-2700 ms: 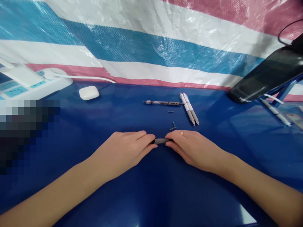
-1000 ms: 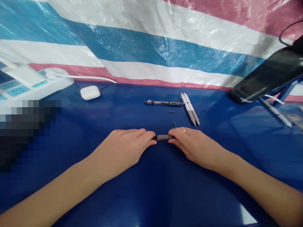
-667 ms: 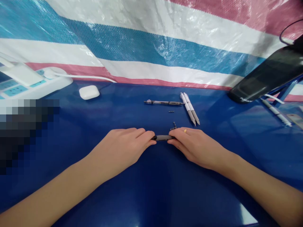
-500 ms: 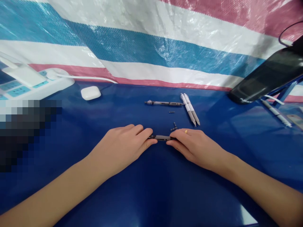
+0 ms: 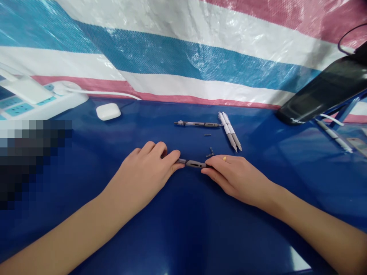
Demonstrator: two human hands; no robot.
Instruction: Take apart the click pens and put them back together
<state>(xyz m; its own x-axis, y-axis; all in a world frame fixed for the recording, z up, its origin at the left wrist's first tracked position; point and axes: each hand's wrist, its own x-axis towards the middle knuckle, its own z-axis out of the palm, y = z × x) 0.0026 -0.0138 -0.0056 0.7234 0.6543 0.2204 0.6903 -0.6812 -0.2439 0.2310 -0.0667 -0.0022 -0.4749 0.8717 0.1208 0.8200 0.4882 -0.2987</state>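
Between my two hands lies a pen (image 5: 195,164) with a grey grip and a clear, dark barrel. My left hand (image 5: 149,164) pinches the barrel end between thumb and forefinger. At the other end, my right hand (image 5: 235,177), with a ring on one finger, pinches the pen near its tip, which the fingers hide. Just beyond the right fingers lie small dark pieces (image 5: 210,154), too small to name. Another short dark piece (image 5: 207,135) rests farther back. A similar clear pen with a grey grip (image 5: 197,124) lies crosswise behind, its tip near two white-and-grey pens (image 5: 230,131).
A white power strip (image 5: 69,103) with a plug and cable stands at the left, beside a white earphone case (image 5: 108,111). At the right are a black bottle (image 5: 321,89) and another pen (image 5: 334,136). A striped plastic sheet (image 5: 183,53) hangs behind the blue table (image 5: 183,229).
My left hand has shifted left and slightly up along the pen, baring more of the barrel. The pen now tilts a little. My right hand stays almost in place.
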